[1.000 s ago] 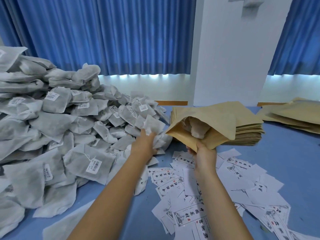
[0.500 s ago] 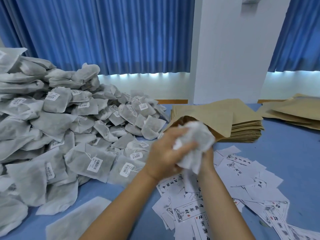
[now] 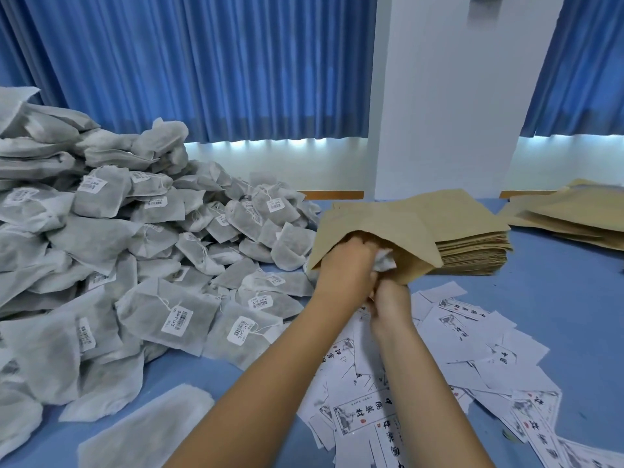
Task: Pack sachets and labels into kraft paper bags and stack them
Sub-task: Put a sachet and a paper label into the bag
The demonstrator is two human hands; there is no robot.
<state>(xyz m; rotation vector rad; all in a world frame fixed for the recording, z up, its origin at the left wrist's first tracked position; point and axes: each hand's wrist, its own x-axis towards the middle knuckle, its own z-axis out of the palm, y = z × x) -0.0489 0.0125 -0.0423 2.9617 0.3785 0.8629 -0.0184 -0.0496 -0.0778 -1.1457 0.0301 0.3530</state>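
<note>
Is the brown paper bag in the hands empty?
No, the left hand pushes a white mesh sachet into the open brown kraft paper bag.

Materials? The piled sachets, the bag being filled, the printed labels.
The sachets look like thin non-woven or filter fabric: matte grey-white and semi-sheer, with dark fill showing through and softly crumpled edges. The bag is brown kraft paper, matte, and holds crisp folds. The labels are plain white paper with black print, probably uncoated, as no glare shows.
</note>
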